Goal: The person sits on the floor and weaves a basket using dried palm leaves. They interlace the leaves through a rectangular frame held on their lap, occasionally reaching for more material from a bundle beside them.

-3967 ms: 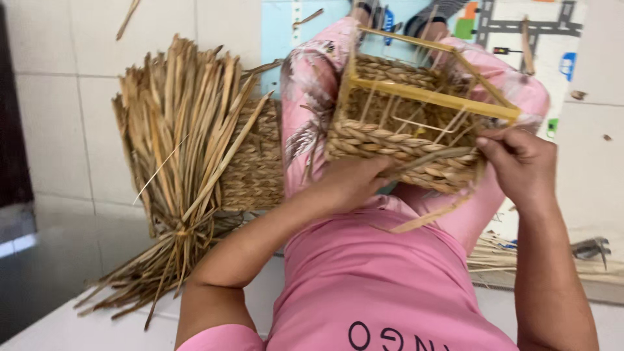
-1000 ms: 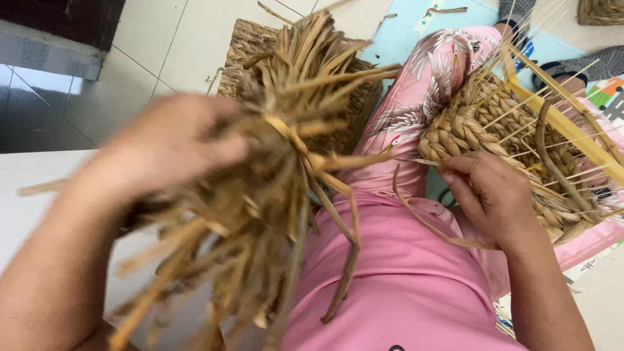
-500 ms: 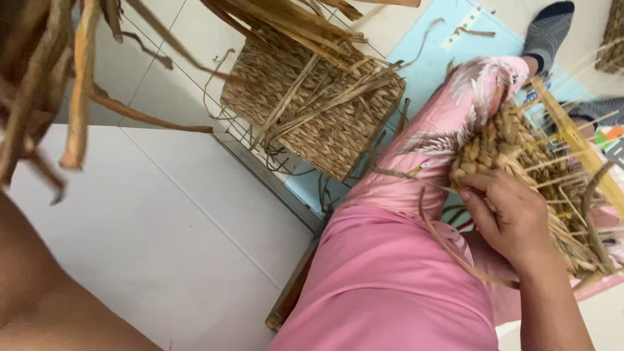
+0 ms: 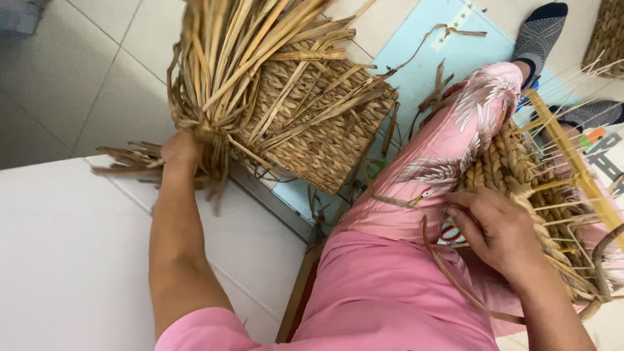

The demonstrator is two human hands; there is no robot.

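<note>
Head view, left grip: left hand [image 4: 181,148] closed round the tied waist of the dried straw bundle [image 4: 240,71], which rests on the white tabletop [image 4: 71,260].
Bundle axis: long strands fan up and away from the grip; short stubs trail to its left.
Right grip: right hand [image 4: 497,231] fingers pressed on the half-woven basket [image 4: 520,175] in the lap, pinching a loose strand.
Nearer hand: left, already on the bundle; finished woven basket [image 4: 325,140] lies just beyond it.

Bare white desk [image 4: 71,260] lay open left of the left arm. Ahead, a dried-straw bundle [image 4: 240,71] and a woven panel [image 4: 325,143] blocked the way; wire stakes [image 4: 572,188] of the half-woven basket [image 4: 520,188] crowded the right side.
</note>
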